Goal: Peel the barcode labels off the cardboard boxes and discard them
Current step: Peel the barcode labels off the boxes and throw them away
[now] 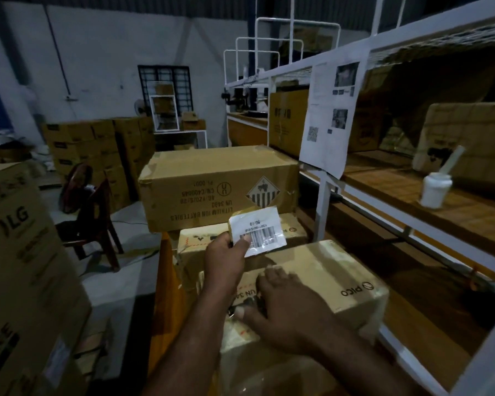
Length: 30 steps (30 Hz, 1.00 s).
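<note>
A white barcode label (257, 231) is pinched between thumb and fingers of the left hand (226, 257) and is held clear above the Pico box (312, 284), fully free of cardboard. The right hand (283, 301) is laid flat and spread on the near left top edge of the Pico box, with nothing grasped; the box appears to be steadied by it. One label is therefore judged as peeled but not yet discarded, and no bin or discard spot can be made out. Just behind the Pico box a smaller carton (200, 244) is seen, and behind that a large lithium-battery carton (212, 178); whether barcode labels remain on these cannot be told. Further stacked cartons (92, 144) are seen well behind, so much of the work is probably left.
</note>
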Motion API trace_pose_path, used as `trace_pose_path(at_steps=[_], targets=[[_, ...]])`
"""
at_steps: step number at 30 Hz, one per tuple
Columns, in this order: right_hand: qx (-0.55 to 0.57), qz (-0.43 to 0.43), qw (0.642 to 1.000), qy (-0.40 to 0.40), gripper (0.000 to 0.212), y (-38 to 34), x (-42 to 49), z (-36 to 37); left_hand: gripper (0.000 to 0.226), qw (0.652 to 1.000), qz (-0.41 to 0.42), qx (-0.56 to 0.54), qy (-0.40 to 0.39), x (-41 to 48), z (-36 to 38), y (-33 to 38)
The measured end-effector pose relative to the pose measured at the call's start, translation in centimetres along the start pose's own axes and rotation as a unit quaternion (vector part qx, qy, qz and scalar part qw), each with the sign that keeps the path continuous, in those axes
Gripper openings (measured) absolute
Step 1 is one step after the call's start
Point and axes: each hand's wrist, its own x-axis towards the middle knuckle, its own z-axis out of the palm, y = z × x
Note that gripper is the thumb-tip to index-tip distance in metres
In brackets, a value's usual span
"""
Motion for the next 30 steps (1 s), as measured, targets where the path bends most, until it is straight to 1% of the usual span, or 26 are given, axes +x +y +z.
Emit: trace_pose_path(at_steps=[3, 5, 6, 8, 11, 12, 14, 15, 17, 19, 22, 24, 27, 28, 30], targets=[[0.029, -0.021, 0.999, -0.020, 0.082, 0.9, -3.1, -0.8, 0.007, 0.999, -0.022, -0.019, 0.018, -0.1, -0.3, 0.0], [0.060, 0.000, 0.998, -0.024, 0.073, 2.4, -4.9, -1.5, 0.008, 0.999, -0.035, -0.029, 0.013, -0.2, -0.4, 0.2], [0.081, 0.022, 0.996, -0.012, 0.066, 3.4, -5.5, -1.7, 0.009, 0.999, -0.040, -0.027, 0.008, -0.4, -0.4, 0.3], [0.117, 0.079, 0.989, 0.045, 0.059, 6.0, -5.7, -1.8, 0.011, 0.998, -0.050, -0.034, -0.011, -1.0, -0.6, 1.0], [0.143, 0.206, 0.963, 0.102, 0.054, 10.1, -4.5, -1.9, 0.011, 0.996, -0.053, -0.056, -0.033, -2.9, -1.7, 2.2], [0.144, 0.228, 0.957, 0.110, 0.052, 11.2, -4.0, -1.9, 0.010, 0.998, -0.042, -0.040, -0.022, -3.6, -2.2, 2.5], [0.162, 0.248, 0.948, 0.119, 0.053, 11.9, -3.3, -1.9, 0.009, 0.999, -0.025, -0.010, 0.041, -4.9, -3.3, 2.6], [0.176, 0.265, 0.940, 0.124, 0.054, 11.9, -3.1, -1.9, 0.011, 0.997, -0.032, -0.023, 0.068, -5.5, -3.7, 2.5], [0.202, 0.292, 0.925, 0.137, 0.055, 11.6, -3.0, -1.6, 0.010, 0.992, -0.073, -0.062, 0.080, -6.5, -4.0, 2.5], [0.201, 0.294, 0.925, 0.130, 0.054, 11.1, -3.3, -1.6, 0.010, 0.991, -0.087, -0.068, 0.071, -7.3, -4.0, 2.6], [0.210, 0.282, 0.927, 0.127, 0.051, 9.2, -4.7, -4.5, 0.010, 0.994, -0.065, -0.060, 0.066, -8.4, -4.6, 4.5], [0.188, 0.260, 0.937, 0.136, 0.049, 8.0, -6.2, -7.9, 0.011, 0.996, -0.040, -0.067, 0.051, -9.2, -5.5, 6.9], [0.118, 0.229, 0.948, 0.189, 0.053, 5.6, -8.8, -13.4, 0.012, 0.997, 0.022, -0.072, 0.025, -10.9, -7.0, 11.6], [0.110, 0.215, 0.944, 0.223, 0.053, 4.9, -9.6, -14.9, 0.012, 0.996, 0.044, -0.077, 0.016, -11.5, -7.5, 13.4], [0.129, 0.168, 0.931, 0.297, 0.053, 3.8, -10.8, -17.6, 0.011, 0.992, 0.083, -0.090, 0.010, -12.0, -8.4, 16.7]])
